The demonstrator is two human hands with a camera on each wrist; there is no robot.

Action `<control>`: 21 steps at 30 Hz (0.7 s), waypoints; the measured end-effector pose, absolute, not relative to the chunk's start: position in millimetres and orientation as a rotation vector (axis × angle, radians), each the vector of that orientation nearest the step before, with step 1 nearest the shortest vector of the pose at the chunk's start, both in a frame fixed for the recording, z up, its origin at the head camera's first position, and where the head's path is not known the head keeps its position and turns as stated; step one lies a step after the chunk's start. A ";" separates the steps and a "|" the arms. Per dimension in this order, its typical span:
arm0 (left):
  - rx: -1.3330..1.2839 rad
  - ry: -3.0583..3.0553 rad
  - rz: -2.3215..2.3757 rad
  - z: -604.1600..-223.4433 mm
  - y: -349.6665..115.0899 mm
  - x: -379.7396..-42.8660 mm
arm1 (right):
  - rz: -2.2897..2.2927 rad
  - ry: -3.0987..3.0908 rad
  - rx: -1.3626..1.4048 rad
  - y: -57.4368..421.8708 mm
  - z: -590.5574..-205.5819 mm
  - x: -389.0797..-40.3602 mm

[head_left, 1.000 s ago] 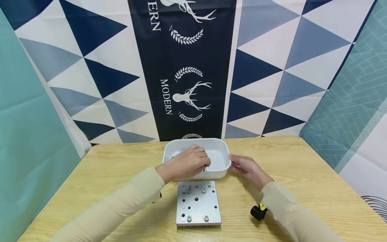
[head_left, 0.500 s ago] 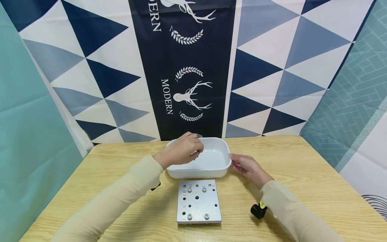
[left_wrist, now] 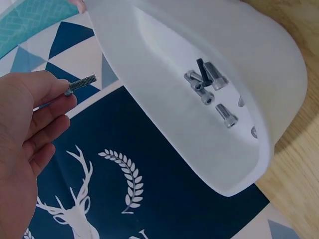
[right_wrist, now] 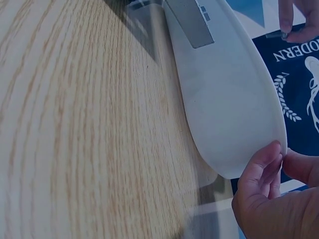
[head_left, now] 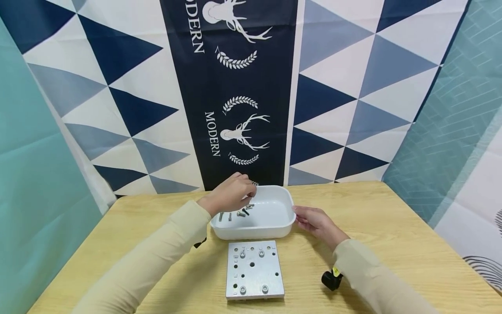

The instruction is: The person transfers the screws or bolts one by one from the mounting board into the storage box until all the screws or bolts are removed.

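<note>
Between thumb and forefinger, my left hand pinches a socket head screw, its threaded shank sticking out past the fingertips. That hand is raised over the back left of a white plastic tray. Several more socket head screws lie loose inside, along with a small black piece. At the tray's right end, my right hand grips the rim, thumb on one side and fingers on the other, as the right wrist view shows.
In front of the tray, a silver metal plate with several holes carries several socket head screws standing in it. Both lie on a wooden table. A patterned cloth hangs behind the table's back edge. A black wrist camera sits by the right sleeve.
My left hand has lifted away from the tray's front middle toward its back left, carrying the screw. The right hand keeps its grip on the rim. The head view has tilted slightly.
</note>
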State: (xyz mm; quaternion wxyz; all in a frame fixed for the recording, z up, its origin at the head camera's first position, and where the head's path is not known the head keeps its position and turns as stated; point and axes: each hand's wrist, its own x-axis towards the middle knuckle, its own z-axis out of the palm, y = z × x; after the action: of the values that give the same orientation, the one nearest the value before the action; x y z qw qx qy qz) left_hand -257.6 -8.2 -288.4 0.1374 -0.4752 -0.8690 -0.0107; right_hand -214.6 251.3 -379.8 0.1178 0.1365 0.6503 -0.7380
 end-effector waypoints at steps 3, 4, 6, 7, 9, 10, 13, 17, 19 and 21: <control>-1.360 -2.514 -0.027 -292.6 -7.3 -263.4 | -2.158 1.910 0.412 250.7 -382.1 -213.3; -1.358 -2.515 -0.026 -293.7 -6.7 -265.9 | -2.156 1.917 0.417 250.8 -382.1 -212.7; -1.352 -2.523 -0.023 -294.8 -4.9 -270.7 | -2.154 1.925 0.421 251.0 -380.9 -211.2; -1.347 -2.531 -0.018 -295.2 -4.1 -273.3 | -2.153 1.932 0.420 251.0 -380.3 -210.5; -1.337 -2.550 -0.024 -295.2 -2.7 -277.9 | -2.153 1.946 0.413 251.1 -379.2 -209.6; -1.330 -2.562 -0.031 -295.0 -2.3 -279.9 | -2.151 1.953 0.409 251.2 -378.5 -209.4; -1.312 -2.577 -0.033 -295.0 -2.2 -286.1 | -2.141 1.980 0.408 251.3 -377.0 -209.4; -1.310 -2.559 -0.010 -296.1 -4.3 -292.5 | -2.144 1.988 0.421 250.9 -377.4 -210.0; -1.313 -2.556 0.011 -296.9 -6.0 -294.6 | -2.145 1.985 0.427 249.3 -378.9 -210.2; -1.310 -2.566 0.043 -297.6 -7.5 -296.1 | -2.146 1.981 0.426 246.9 -380.5 -210.3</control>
State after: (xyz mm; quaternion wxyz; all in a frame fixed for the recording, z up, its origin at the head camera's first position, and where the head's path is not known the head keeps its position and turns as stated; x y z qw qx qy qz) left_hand -296.1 -7.5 -297.6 0.1296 -0.4509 -0.8830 0.0148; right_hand -210.3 246.9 -380.5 0.0948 0.1438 0.6680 -0.7239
